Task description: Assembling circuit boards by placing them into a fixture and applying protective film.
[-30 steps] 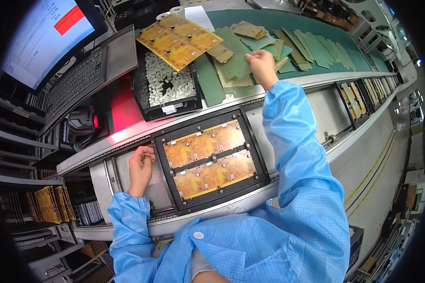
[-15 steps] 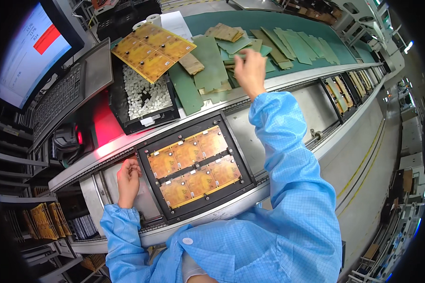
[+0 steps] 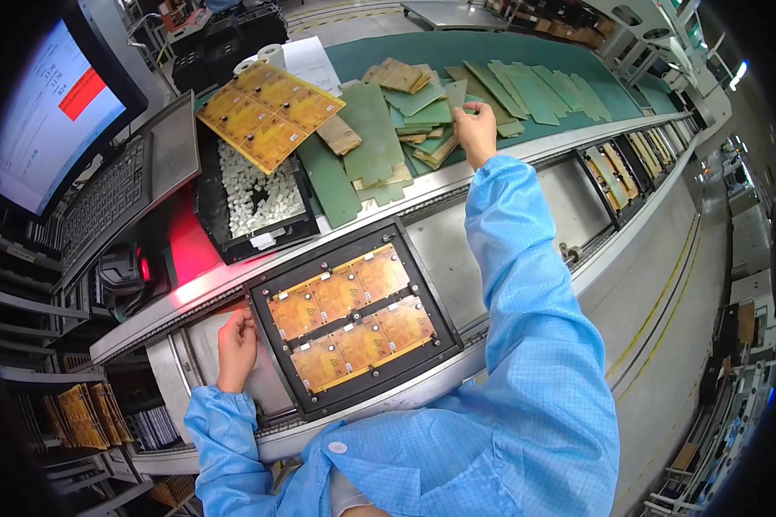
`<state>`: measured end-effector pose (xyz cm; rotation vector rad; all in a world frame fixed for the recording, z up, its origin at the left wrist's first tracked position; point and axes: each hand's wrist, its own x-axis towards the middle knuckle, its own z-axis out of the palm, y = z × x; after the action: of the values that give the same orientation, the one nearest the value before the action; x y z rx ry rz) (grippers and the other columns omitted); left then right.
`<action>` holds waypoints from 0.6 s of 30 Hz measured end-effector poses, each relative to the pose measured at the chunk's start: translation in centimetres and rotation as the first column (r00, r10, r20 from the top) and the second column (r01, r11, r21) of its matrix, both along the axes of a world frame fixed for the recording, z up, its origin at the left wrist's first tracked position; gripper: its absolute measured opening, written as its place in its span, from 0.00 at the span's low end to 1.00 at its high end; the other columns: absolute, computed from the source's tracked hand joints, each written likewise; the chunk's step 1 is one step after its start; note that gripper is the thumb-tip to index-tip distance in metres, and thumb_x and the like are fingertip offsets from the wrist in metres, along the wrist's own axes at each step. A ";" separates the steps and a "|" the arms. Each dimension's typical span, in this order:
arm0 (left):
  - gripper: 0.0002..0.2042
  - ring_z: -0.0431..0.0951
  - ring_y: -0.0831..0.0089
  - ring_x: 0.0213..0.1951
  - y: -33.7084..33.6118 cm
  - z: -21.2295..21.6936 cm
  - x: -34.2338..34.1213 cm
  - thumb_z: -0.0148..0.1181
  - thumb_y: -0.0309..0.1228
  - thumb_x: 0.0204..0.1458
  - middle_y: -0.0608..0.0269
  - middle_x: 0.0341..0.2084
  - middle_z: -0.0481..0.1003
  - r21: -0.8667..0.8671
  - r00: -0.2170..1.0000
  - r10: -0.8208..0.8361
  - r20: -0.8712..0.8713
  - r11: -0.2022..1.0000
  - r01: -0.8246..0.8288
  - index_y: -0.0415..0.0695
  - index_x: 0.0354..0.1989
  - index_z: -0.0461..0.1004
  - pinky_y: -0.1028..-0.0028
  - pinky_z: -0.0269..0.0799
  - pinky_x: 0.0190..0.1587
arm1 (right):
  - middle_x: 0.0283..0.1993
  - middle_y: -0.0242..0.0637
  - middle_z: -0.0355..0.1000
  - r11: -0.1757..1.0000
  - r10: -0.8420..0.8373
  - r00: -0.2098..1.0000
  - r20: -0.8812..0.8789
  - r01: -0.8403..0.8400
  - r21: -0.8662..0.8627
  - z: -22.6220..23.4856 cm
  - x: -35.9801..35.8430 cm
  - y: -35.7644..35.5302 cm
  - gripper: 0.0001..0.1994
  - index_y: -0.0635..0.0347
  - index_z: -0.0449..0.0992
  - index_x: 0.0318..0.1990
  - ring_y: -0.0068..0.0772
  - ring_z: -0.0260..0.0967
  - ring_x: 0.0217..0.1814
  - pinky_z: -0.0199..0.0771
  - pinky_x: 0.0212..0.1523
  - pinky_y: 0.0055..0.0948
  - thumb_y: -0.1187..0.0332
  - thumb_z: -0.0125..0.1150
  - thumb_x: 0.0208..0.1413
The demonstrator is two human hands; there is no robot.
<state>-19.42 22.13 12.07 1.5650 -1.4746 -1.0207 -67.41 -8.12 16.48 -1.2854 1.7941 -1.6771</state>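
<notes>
A black carrier frame (image 3: 353, 398) sits on the conveyor in front of me, holding yellow-orange circuit boards (image 3: 343, 295) in two rows with small white and dark parts on them. Beside the frame's left edge is my left hand (image 3: 236, 351), its fingers curled together and nothing visible in them. My right hand (image 3: 477, 133) is over the pile of green boards beyond the conveyor. Its thumb and fingers pinch a narrow grey-green board strip (image 3: 457, 96) that stands nearly upright. Loose green board pieces (image 3: 373, 129) lie to the left of this hand.
Another yellow board panel (image 3: 272, 112) rests across a black tray of small white parts (image 3: 259, 191). A scanner (image 3: 122, 265) glows red at the left, near a keyboard (image 3: 103, 194) and monitor (image 3: 56, 103). More loaded carriers (image 3: 612, 177) stand along the conveyor (image 3: 431, 383) to the right.
My right hand has come down onto the green pile, slightly to the right, and pinches a strip. My left hand stays by the frame. The whole view has shifted a little.
</notes>
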 end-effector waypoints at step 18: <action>0.11 0.70 0.81 0.28 0.1 -0.1 0.1 0.42 0.13 0.55 0.68 0.26 0.71 0.027 1.000 0.004 0.019 1.000 -0.005 0.35 0.39 0.72 0.80 0.68 0.31 | 0.27 0.31 0.74 0.940 0.333 0.840 0.429 -0.332 -0.081 3.2 -6.5 1.3 0.15 0.64 0.69 0.52 0.18 0.64 0.25 0.64 0.26 0.19 0.64 0.55 0.64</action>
<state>-19.36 22.25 11.93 1.6003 -1.4753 -1.0296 -73.94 -6.84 19.67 -1.0390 1.2253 -1.6078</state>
